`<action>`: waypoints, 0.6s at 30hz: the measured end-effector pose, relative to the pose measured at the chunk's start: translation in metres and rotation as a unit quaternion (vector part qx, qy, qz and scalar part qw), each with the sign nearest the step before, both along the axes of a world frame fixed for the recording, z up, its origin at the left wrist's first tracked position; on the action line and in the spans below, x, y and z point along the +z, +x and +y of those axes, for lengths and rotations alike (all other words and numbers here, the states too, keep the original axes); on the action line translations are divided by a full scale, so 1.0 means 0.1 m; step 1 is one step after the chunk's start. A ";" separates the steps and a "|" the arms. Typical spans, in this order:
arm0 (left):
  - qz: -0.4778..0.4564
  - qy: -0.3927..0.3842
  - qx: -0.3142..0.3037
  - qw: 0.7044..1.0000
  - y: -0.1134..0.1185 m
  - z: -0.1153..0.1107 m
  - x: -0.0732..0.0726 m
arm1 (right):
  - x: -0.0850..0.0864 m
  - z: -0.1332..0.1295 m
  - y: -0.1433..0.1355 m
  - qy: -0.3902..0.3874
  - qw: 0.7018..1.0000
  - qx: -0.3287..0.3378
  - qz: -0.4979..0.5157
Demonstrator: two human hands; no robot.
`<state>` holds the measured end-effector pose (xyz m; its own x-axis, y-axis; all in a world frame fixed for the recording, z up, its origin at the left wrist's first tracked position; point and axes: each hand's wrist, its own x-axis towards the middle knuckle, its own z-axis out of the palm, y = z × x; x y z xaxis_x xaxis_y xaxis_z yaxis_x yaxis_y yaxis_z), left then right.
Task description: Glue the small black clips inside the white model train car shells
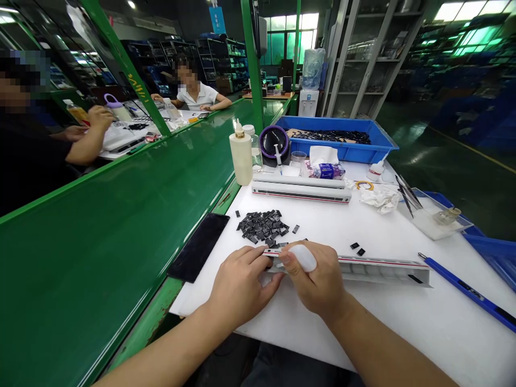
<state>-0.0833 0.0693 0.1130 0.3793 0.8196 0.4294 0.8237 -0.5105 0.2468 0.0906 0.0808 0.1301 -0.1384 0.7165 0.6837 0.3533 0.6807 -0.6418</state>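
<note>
While both hands' fingers [264, 257] pinch it, rail [382, 267] extends rightward.

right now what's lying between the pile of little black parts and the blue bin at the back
In the head view, a long white strip with a red line lies across the table between the pile and the blue bin.

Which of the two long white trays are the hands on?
The near tray, at the table's front edge: both the left hand and right hand rest on its left end. The far tray lies untouched behind the pile of black parts.
</note>
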 end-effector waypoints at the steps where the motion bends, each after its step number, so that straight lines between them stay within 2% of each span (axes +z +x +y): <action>1: 0.001 0.000 0.000 1.000 0.00 0.00 0.00 | 0.00 0.00 0.00 0.000 1.000 0.002 0.001; 7: 0.003 0.014 -0.002 1.000 -0.01 0.00 0.01 | 0.01 0.00 -0.02 -0.009 0.999 0.018 0.029; 10: 0.008 0.033 -0.012 0.999 -0.01 0.01 0.03 | 0.08 -0.01 0.06 -0.068 0.985 0.024 0.157; 12: 0.016 0.051 -0.014 0.998 -0.02 0.02 0.03 | 0.18 0.01 0.22 -0.132 0.948 0.029 0.288; 14: 0.021 0.076 -0.017 0.997 -0.03 0.03 0.03 | 0.30 0.03 0.46 -0.193 0.899 0.059 0.389; 18: 0.033 0.119 -0.030 0.992 -0.05 0.07 0.03 | 0.48 0.10 1.10 -0.284 0.827 0.119 0.470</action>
